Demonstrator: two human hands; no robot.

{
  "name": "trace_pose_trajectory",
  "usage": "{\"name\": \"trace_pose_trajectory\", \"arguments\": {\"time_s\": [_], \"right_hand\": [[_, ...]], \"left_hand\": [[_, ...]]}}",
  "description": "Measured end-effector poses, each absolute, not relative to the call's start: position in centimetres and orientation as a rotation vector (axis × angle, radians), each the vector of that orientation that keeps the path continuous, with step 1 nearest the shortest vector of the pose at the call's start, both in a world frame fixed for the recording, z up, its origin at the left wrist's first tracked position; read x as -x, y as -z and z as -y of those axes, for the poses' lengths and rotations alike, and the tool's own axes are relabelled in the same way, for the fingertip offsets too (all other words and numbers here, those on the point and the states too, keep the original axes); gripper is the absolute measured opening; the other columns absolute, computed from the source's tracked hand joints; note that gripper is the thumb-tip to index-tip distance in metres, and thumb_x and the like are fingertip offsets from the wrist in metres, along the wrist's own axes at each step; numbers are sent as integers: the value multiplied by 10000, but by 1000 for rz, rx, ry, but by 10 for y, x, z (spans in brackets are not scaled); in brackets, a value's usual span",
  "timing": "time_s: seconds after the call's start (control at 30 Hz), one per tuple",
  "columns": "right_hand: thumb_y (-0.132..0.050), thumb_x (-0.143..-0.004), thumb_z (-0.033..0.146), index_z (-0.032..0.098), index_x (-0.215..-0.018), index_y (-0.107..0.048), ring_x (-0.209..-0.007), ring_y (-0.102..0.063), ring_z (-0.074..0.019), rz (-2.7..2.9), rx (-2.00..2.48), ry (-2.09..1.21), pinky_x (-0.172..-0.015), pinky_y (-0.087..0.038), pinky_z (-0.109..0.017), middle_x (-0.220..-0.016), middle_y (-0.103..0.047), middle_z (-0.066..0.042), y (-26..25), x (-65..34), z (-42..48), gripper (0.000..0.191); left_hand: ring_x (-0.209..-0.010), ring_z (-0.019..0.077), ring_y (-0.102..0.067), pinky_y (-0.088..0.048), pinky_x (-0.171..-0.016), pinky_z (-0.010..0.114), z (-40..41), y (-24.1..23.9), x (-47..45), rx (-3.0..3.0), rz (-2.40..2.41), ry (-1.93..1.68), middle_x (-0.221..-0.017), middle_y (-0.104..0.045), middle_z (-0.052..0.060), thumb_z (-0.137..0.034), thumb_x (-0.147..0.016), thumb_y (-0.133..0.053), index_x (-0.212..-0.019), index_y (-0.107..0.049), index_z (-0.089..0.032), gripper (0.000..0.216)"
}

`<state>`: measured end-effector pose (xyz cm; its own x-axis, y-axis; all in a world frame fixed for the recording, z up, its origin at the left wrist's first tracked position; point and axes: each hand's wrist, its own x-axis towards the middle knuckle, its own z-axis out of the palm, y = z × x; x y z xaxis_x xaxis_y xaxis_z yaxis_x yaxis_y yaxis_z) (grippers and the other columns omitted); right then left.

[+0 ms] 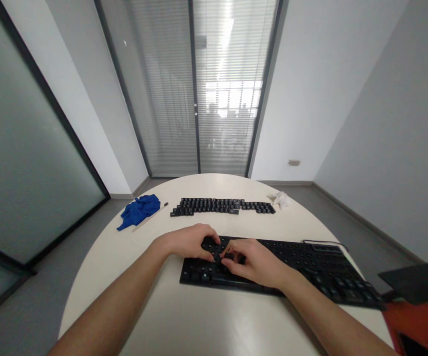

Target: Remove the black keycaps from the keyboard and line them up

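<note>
A black keyboard (310, 269) lies on the round white table (199, 316) in front of me, with many of its keycaps off. My left hand (187, 241) rests on the keyboard's left end with its fingers curled down onto the keys. My right hand (253, 262) is beside it, fingertips pinched over a spot near the left-middle of the keyboard; what it pinches is too small to make out. Further back, loose black keycaps (223, 205) lie laid out in rows.
A crumpled blue cloth (139, 209) and a thin stick-like tool (150, 217) lie at the table's back left. A crumpled white tissue (281, 199) sits at the back right. The keyboard's cable (325, 242) loops at its far edge. A dark chair (417, 282) stands at right.
</note>
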<state>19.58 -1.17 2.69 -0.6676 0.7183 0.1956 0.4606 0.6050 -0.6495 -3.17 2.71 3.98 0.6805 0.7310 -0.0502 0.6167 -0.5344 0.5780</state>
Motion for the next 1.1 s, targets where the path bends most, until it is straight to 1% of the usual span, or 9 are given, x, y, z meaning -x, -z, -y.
{"name": "trace_pose_trajectory", "arguments": {"time_s": [0.1,0.2,0.27,0.47,0.67,0.8,0.93,1.03,1.1], "right_hand": [[-580,-866,294,197,-907,-670,-591,-625,-144,2337,1010,-780,-560,-434,-216,-702,-703,-10,-24,-197,7,139],[-543,-900,330,195,-856,-668,-592,-628,-155,2348,1028,-791,-558,-425,-222,-691,-707,-21,-24,-198,4,189],[-507,-926,341,200,-819,-660,-600,-632,-155,2388,1014,-808,-567,-421,-223,-708,-715,-21,-25,-198,4,234],[-459,-961,346,207,-838,-645,-615,-634,-143,2402,993,-865,-572,-411,-217,-736,-726,3,-29,-198,6,263],[-462,-963,373,196,-827,-649,-673,-658,-160,2343,1011,-913,-625,-450,-236,-762,-736,-9,-23,-200,2,291],[-451,-970,414,178,-869,-636,-697,-665,-164,2224,1021,-1026,-648,-484,-251,-771,-735,-26,-16,-200,-2,317],[-431,-973,462,169,-867,-617,-710,-672,-162,2092,982,-1116,-672,-519,-263,-782,-720,-42,-10,-199,-6,363],[-442,-968,469,175,-858,-622,-731,-674,-166,2024,963,-1043,-698,-522,-271,-782,-711,-46,-9,-198,-8,361],[-455,-965,463,181,-868,-627,-741,-673,-167,1991,963,-991,-715,-519,-276,-787,-711,-45,-8,-199,-10,344]], "left_hand": [[-1034,276,-589,-471,-904,358,-18,-39,33,-2364,-1014,-266,-1074,-647,50,-328,-609,-824,-1061,-682,-262,478],[-1119,278,-545,-450,-961,369,-10,-35,36,-2363,-998,-301,-1180,-593,56,-432,-604,-830,-1085,-664,-281,531],[-1148,278,-524,-442,-980,375,-5,-33,37,-2363,-1008,-317,-1206,-575,54,-465,-606,-825,-1093,-656,-286,546],[-1117,282,-511,-448,-967,385,-1,-29,31,-2413,-1063,-331,-1172,-548,67,-491,-608,-819,-1070,-658,-263,540],[-1094,288,-507,-457,-945,395,3,-29,26,-2420,-1107,-344,-1136,-533,70,-518,-618,-807,-1056,-655,-264,529],[-1105,291,-497,-450,-954,403,6,-32,22,-2436,-1119,-343,-1140,-533,77,-501,-620,-816,-1059,-651,-251,532],[-1108,279,-496,-437,-951,385,4,-34,16,-2482,-1059,-461,-1125,-563,76,-480,-674,-798,-994,-677,-241,418],[-1042,250,-535,-432,-919,360,1,-34,13,-2486,-1046,-535,-1005,-637,51,-385,-763,-758,-945,-681,-224,256],[-995,238,-562,-436,-884,344,-2,-33,12,-2457,-1089,-583,-956,-667,39,-329,-790,-740,-933,-677,-210,196]]}}
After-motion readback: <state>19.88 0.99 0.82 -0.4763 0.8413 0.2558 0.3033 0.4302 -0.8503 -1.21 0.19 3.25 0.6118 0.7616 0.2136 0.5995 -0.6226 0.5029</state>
